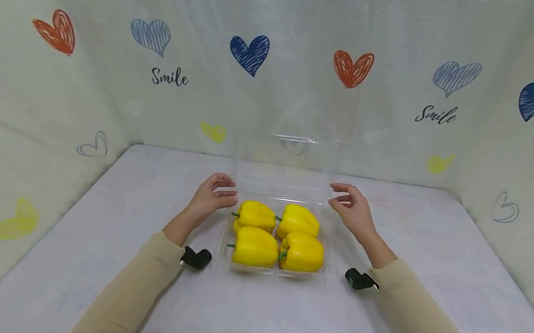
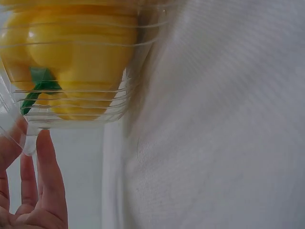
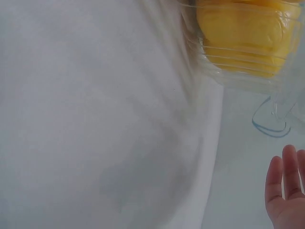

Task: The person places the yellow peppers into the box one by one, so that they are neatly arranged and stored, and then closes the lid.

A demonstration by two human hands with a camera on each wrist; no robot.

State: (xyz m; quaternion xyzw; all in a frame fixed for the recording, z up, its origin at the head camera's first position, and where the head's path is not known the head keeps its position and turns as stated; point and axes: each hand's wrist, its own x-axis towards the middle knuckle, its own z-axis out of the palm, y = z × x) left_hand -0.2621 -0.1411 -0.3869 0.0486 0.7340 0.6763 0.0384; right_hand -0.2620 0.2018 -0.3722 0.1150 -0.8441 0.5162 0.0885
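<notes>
A clear plastic clamshell box [image 1: 278, 272] sits in the middle of the table with its transparent lid [image 1: 296, 138] raised at the back. Several yellow bell peppers [image 1: 256, 247] with green stems fill it in two rows. At its back left corner is my left hand [image 1: 212, 197], fingers gently bent and thumb apart from them. In the left wrist view its fingertips [image 2: 46, 143] come right up to a clear corner tab. My right hand [image 1: 353, 211] hovers off the back right corner, fingers loosely extended and holding nothing. A yellow pepper [image 3: 248, 33] shows through the ribbed wall in the right wrist view.
A pale cloth covers the table [image 1: 404, 319]. Behind and beside it hang light curtains [image 1: 295, 103] printed with hearts and the word Smile. Both wrists wear a small black device, one left [image 1: 197, 258] and one right [image 1: 359, 280], alongside the box.
</notes>
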